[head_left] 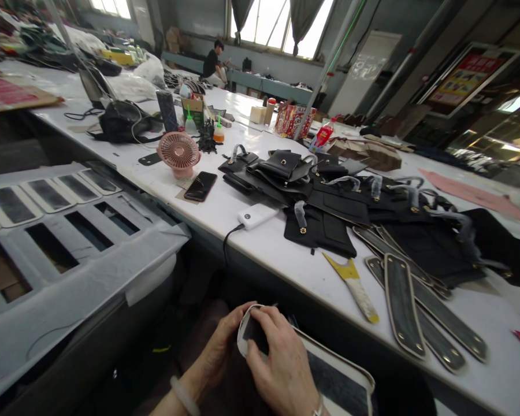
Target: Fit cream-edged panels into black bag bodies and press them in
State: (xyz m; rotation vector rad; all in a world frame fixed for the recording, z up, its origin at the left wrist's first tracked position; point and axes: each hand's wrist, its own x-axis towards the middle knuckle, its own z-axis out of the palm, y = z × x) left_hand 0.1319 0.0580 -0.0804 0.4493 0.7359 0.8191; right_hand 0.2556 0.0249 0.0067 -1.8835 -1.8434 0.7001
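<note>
Low in the view, in front of the table edge, a long dark panel with a pale raised rim (338, 372) lies tilted, its rounded far end between my hands. My left hand (220, 341) holds the rim at that end from the left, fingers bent around it. Over the panel is my right hand (281, 358), its fingers curled onto the rim and the thumb on the dark inner face. The panel's middle is hidden under my right hand.
On the white table (281, 271) are black bag pieces (320, 225), dark straps (405, 306), a yellow scraper (353, 283), a white power bank (257, 215), a phone (200, 186) and a pink fan (179, 153). Rimmed panels (47, 195) lie on a rack at left. A person (212, 62) sits far back.
</note>
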